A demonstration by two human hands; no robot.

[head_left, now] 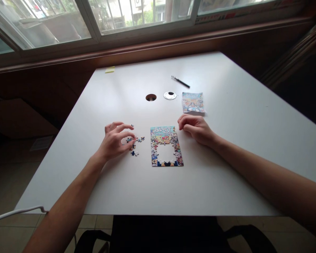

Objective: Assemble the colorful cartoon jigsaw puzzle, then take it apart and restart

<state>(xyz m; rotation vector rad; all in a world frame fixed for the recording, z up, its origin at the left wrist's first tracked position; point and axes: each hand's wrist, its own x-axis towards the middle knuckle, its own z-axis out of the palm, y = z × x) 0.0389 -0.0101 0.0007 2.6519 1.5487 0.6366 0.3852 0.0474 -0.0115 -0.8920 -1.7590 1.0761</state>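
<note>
At centre left of the frame, the left hand (115, 141) leans over a small scatter of loose puzzle pieces (135, 153). Its thumb and forefinger come close together over them; whether a piece is pinched between the fingertips I cannot tell. The pieces look like thin card: next to weightless, fairly stiff, easily creased at the knobs. They likely lie too flat to scoop, so a fingertip pinch on opposite edges should suit them best.

Just below the middle of the frame lies the partly filled puzzle (163, 138), flat, with a white gap in its lower half. It is probably light and apt to slide on a smooth top; its outer border seems the safest hold, since pressing near the gap could unseat neighbouring pieces.

Right of it, the right hand (196, 129) rests with its fingers curled loosely inward, nothing visible in them. Just above sits a printed packet (192, 102), seemingly thin and crinkly.

The white table (121, 189) looks smooth, with a faint sheen. A white cable (18, 211) crosses at lower left; a yellow note (110, 69) sticks at the upper-left corner. A round hole (151, 97), a metallic cap (170, 95) and a pen (180, 81) follow rightward. A barred window (144, 14) spans the top; the right side falls into shadow.
</note>
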